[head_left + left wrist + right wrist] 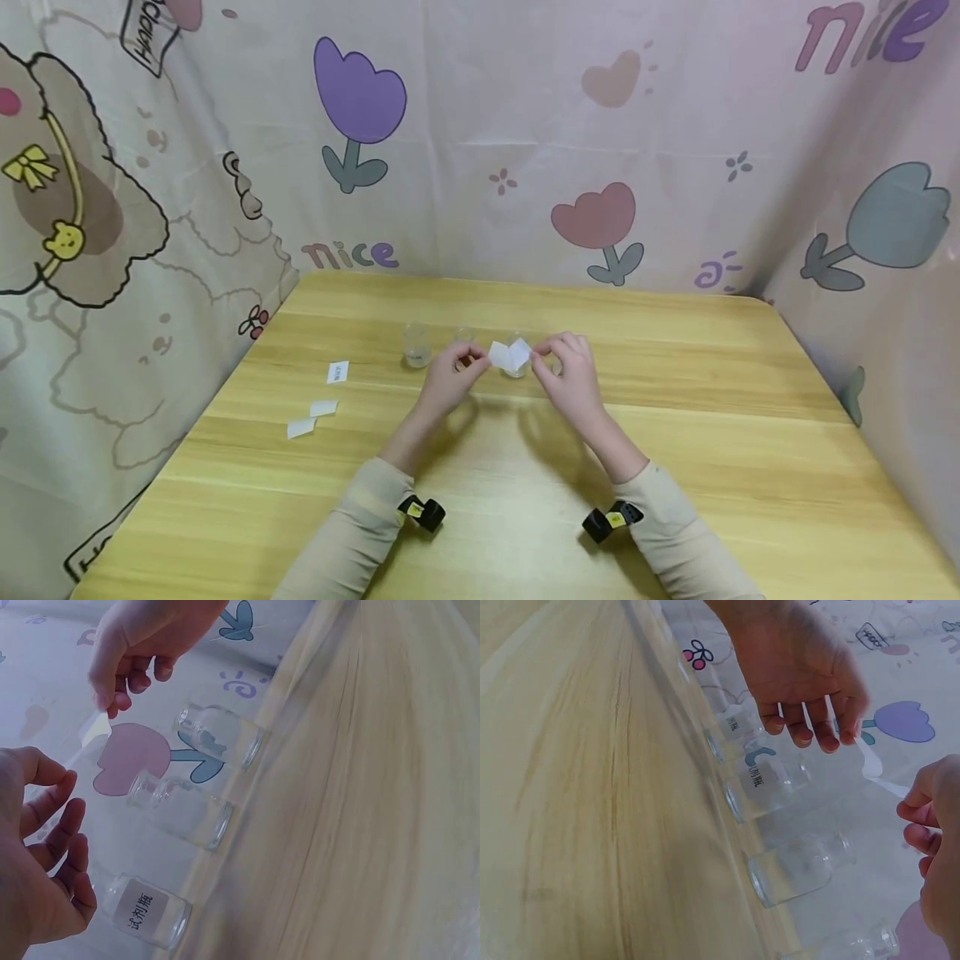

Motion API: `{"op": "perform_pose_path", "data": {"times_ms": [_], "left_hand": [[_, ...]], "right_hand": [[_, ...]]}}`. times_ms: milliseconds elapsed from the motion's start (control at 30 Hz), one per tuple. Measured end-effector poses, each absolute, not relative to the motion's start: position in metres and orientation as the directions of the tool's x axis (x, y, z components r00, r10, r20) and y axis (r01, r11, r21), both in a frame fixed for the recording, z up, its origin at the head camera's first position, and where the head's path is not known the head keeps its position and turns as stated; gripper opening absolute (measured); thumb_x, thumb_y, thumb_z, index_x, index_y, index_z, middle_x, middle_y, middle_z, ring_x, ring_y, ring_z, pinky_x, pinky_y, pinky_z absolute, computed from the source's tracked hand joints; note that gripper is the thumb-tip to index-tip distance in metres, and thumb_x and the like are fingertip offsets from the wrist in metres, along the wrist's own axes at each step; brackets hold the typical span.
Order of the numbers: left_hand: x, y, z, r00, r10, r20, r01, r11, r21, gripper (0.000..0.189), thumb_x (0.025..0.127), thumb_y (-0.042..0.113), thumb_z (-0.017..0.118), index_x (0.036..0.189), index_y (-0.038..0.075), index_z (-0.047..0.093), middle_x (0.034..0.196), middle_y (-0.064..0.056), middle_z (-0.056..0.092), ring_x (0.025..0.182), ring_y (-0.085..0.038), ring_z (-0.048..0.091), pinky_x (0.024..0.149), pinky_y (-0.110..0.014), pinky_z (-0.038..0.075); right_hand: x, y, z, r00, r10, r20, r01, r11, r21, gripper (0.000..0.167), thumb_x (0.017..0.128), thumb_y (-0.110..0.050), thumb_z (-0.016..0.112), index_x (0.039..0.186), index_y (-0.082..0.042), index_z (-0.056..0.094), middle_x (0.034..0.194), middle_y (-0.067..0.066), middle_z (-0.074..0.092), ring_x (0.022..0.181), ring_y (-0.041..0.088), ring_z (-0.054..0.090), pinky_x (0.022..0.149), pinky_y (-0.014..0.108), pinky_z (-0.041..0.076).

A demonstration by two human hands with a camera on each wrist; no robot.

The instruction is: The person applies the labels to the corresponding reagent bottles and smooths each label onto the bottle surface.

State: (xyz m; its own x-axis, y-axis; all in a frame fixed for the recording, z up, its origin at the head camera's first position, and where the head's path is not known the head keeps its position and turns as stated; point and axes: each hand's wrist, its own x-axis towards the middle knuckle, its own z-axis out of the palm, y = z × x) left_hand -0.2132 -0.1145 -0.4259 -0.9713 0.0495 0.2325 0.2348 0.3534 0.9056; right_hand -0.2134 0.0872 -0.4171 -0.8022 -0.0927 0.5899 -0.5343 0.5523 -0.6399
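Observation:
My left hand (pixel 450 379) pinches one edge of a small white paper label (pixel 500 357) between thumb and forefinger. Its other side is pinched by my right hand (pixel 573 375), so the piece spreads in a V between the fingertips. In the right wrist view the white strip (pixel 871 765) bends as it stretches from hand to hand. Clear glass bottles stand in a row just behind the hands. One bottle (pixel 146 911) bears a label with black printed characters, while the bottle (pixel 184 810) beside it is bare. Another labelled bottle (pixel 742 735) shows in the right wrist view.
On the left of the wooden table (pixel 495 508) lies a printed label (pixel 337 372). Two blank white paper pieces (pixel 323 407) lie nearer the front, touching at their corners. A patterned curtain (pixel 480 208) hangs behind the table's far edge and along both sides.

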Motion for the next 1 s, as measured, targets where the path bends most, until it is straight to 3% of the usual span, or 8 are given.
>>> {"op": "perform_pose_path", "data": {"times_ms": [367,600,833,1000], "left_hand": [[-0.216,-0.127,-0.417,-0.969,0.105,0.225,0.247,0.330,0.911,0.010,0.090,0.014,0.065,0.091,0.004,0.068,0.083,-0.004,0.055,0.071,-0.016,0.047,0.055,-0.021,0.038],[-0.218,-0.144,-0.397,-0.948,0.114,0.296,0.316,0.437,0.842,0.009,0.088,0.015,0.067,0.091,0.007,0.070,0.098,-0.010,0.065,0.092,-0.022,0.050,0.077,-0.031,0.037],[-0.207,-0.172,-0.369,-0.929,0.125,0.347,0.359,0.522,0.774,0.010,0.088,0.013,0.065,0.092,0.004,0.069,0.107,-0.013,0.064,0.103,-0.025,0.052,0.091,-0.042,0.039],[-0.199,-0.207,-0.359,-0.902,0.108,0.418,0.391,0.615,0.685,0.009,0.087,0.009,0.063,0.090,0.003,0.068,0.106,-0.015,0.064,0.102,-0.026,0.051,0.091,-0.045,0.035]], "right_hand": [[-0.213,0.091,-0.415,-0.819,-0.038,0.573,-0.506,0.518,-0.689,0.005,0.083,-0.007,0.070,0.086,-0.002,0.070,0.090,0.011,0.064,0.087,0.023,0.046,0.081,0.033,0.033],[-0.214,0.096,-0.406,-0.808,-0.013,0.590,-0.515,0.502,-0.695,0.006,0.083,-0.006,0.070,0.086,-0.001,0.070,0.091,0.012,0.064,0.087,0.025,0.046,0.081,0.031,0.032],[-0.213,0.103,-0.403,-0.791,0.039,0.611,-0.516,0.495,-0.699,0.005,0.081,-0.004,0.071,0.085,0.000,0.070,0.091,0.013,0.064,0.089,0.026,0.047,0.082,0.032,0.032],[-0.216,0.104,-0.402,-0.780,0.032,0.626,-0.527,0.506,-0.683,0.006,0.082,-0.005,0.071,0.086,0.000,0.070,0.093,0.013,0.064,0.091,0.024,0.047,0.083,0.032,0.033]]}}
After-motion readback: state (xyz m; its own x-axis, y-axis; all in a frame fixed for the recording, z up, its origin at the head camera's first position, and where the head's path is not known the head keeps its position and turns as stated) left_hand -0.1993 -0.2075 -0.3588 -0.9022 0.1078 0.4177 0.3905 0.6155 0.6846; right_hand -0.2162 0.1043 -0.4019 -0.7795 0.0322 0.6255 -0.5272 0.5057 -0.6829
